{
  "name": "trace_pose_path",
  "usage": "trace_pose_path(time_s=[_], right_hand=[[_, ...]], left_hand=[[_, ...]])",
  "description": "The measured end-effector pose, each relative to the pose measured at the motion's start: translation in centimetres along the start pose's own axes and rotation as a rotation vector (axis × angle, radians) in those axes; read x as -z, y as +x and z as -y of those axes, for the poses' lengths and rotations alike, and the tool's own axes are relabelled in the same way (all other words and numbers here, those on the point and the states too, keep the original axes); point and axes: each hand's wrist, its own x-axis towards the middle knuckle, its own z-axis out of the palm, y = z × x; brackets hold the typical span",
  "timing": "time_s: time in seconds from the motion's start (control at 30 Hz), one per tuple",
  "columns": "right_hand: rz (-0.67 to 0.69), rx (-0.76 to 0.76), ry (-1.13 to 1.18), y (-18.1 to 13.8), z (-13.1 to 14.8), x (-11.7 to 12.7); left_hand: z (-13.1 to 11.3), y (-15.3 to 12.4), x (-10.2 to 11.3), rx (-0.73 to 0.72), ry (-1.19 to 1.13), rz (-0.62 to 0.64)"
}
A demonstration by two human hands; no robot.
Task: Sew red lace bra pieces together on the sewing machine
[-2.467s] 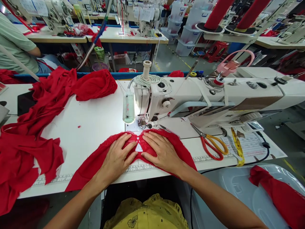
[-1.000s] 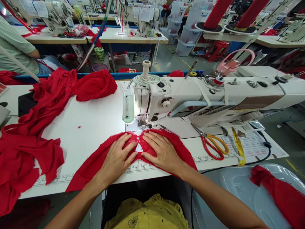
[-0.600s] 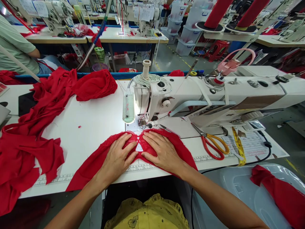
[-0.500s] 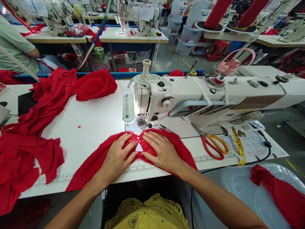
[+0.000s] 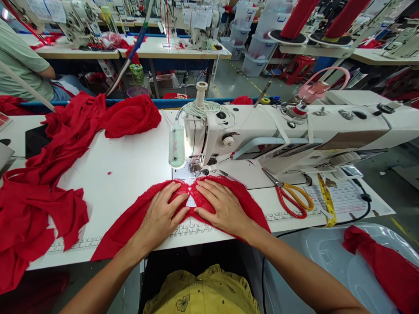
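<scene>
A red lace piece (image 5: 131, 220) lies flat on the white table (image 5: 131, 165) just in front of the needle of the sewing machine (image 5: 278, 131). My left hand (image 5: 160, 218) rests flat on its left half, fingers stretched out. My right hand (image 5: 222, 209) presses flat on the right half, fingers spread. The fingertips of both hands nearly meet at a small gap in the middle of the lace, where the table's ruler markings show through.
Heaped red fabric (image 5: 49, 174) covers the table's left side. Scissors (image 5: 290, 196) with orange and red handles and a yellow tape measure (image 5: 327, 200) lie to the right. A plastic bin (image 5: 327, 257) with red cloth (image 5: 382, 266) stands lower right. Another person (image 5: 22, 61) sits far left.
</scene>
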Motion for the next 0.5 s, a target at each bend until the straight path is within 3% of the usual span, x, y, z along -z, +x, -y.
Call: trace_pose_path(time_s=[0.23,0.37,0.5], right_hand=[[-0.104,-0.006,-0.153,2.0,0.3,1.3],[-0.071,0.021,-0.089,3.7,-0.4,0.6],[-0.117,0.033,0.057,4.4,-1.0,0.2]], left_hand=[[-0.8,1.3,1.7,0.008,0.035,-0.026],[0.3,3.6,1.8,0.05,-0.01,-0.059],[1.5,5.7,1.4,0.109,-0.243,0.087]])
